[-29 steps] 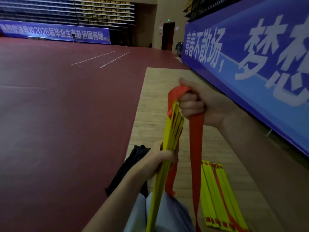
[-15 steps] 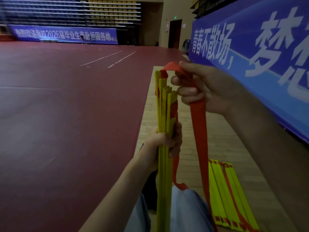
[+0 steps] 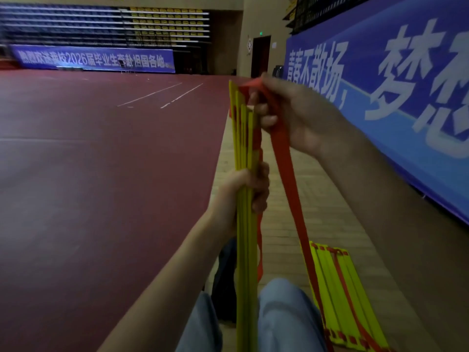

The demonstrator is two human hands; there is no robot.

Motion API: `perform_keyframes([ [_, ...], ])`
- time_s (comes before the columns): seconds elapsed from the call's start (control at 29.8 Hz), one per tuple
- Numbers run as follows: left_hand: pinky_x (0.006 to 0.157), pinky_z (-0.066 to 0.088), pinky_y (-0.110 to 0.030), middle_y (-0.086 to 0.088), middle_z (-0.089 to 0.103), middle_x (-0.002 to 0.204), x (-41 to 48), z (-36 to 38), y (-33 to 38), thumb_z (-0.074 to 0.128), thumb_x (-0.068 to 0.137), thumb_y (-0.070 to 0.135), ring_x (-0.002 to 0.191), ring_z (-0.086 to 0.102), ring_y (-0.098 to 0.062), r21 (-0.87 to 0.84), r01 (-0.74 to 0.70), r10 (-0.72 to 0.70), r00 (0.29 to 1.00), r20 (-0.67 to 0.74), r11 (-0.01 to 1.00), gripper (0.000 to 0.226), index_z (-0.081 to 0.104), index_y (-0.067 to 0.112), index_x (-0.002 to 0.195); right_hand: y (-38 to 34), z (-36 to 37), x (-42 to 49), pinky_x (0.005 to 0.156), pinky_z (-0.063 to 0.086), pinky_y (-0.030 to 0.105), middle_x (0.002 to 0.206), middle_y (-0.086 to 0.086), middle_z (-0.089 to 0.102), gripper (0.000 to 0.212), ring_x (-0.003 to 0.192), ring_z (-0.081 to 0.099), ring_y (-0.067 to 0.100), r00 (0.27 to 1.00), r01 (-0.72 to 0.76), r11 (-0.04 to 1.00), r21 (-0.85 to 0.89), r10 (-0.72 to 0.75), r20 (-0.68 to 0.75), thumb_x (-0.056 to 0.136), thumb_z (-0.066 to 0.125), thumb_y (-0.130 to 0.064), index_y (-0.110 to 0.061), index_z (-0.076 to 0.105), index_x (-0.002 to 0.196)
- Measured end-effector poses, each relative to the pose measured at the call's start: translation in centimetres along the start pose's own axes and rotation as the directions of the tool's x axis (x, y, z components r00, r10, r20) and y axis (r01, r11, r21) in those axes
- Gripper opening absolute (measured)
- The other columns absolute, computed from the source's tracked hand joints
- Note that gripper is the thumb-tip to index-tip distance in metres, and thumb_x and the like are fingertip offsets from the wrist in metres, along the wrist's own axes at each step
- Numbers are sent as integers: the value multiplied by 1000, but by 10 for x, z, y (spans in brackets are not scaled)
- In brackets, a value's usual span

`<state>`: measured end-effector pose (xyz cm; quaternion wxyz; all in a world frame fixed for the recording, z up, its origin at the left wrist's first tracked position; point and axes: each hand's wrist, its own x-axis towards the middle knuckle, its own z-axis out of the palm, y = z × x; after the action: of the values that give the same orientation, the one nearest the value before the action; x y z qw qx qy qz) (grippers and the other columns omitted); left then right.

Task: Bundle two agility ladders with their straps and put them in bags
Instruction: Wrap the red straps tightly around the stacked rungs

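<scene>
now that the folded ladder (image 3: 245,250) stands upright at frame centre instead of leaning, its red strap (image 3: 284,158) has risen over the rung tops. the second ladder (image 3: 340,295) lies unbundled on the floor, lower right. right hand (image 3: 297,115) pinches the strap up top; left hand (image 3: 241,191) grips the stack mid-height. wrapping seems barely begun.

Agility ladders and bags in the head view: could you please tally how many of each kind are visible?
Agility ladders: 2, the held ladder, gripped by the left hand while the right hand holds its red strap, and the floor ladder on the wood floor.
Bags: 1, the dark bag behind the held ladder.
Total: 3.
</scene>
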<state>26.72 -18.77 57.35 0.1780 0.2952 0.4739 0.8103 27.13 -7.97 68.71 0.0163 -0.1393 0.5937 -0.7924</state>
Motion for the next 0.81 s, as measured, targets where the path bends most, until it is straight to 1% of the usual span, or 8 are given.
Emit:
perform_keyframes([
  [0.1,38,30,-17,5,44,51,-12,-5,-19,58,48,18,35,39,-7,-25,5,-6,1000,-30,1000,29,52,9,75,17,-5,-5,38,35,12,63,0,53,27,47,47,3,996,-85,996,-28,85,7,98,39,-20,-7,54,79],
  [0.2,40,31,-19,5,45,51,-19,-2,-23,59,49,20,37,41,-7,-14,9,-9,1000,-17,1000,34,52,8,80,24,-11,-10,37,35,12,62,0,54,29,47,47,3,994,-108,990,87,108,1,97,40,-20,-8,54,75],
  [0.34,48,44,-21,4,49,55,-30,-2,-32,64,55,28,46,50,-11,103,29,-23,998,-53,994,33,55,9,81,23,-15,-15,37,33,12,63,0,52,29,47,44,4,994,-102,988,115,106,-24,96,41,-21,-9,53,73],
  [0.47,54,47,-23,4,54,58,-39,-5,-31,66,56,32,53,55,-12,210,73,-61,996,-65,975,35,57,10,82,23,-16,-18,38,29,12,58,-2,49,29,45,40,3,995,-94,992,83,97,-26,95,42,-23,-10,51,70],
  [0.57,61,51,-19,7,62,68,-36,-1,-13,71,59,30,63,62,-8,359,165,-158,986,-50,919,42,60,15,96,18,-15,-16,38,32,13,50,-6,46,26,42,38,3,998,-56,998,-22,55,-35,94,46,-24,-14,50,71],
  [0.64,63,52,-21,4,63,73,-29,5,-1,79,62,28,64,63,-8,395,219,-187,975,-117,892,48,58,19,104,16,-16,-15,40,35,14,48,-8,45,24,42,38,4,998,-48,995,-87,45,-44,93,47,-25,-16,51,71],
  [0.74,65,55,-27,0,60,71,-18,14,13,75,72,28,62,62,-11,426,170,-85,974,-211,889,35,57,17,100,17,-14,-15,42,38,15,47,-7,45,24,43,40,4,998,-45,995,-90,42,-41,92,49,-25,-15,53,70],
  [0.81,66,56,-31,2,59,68,-15,17,14,75,68,30,59,60,-10,446,138,-33,971,-235,884,35,57,18,95,16,-15,-16,40,35,14,45,-7,44,25,40,38,4,999,-21,994,-110,16,-40,91,50,-25,-15,54,69],
])
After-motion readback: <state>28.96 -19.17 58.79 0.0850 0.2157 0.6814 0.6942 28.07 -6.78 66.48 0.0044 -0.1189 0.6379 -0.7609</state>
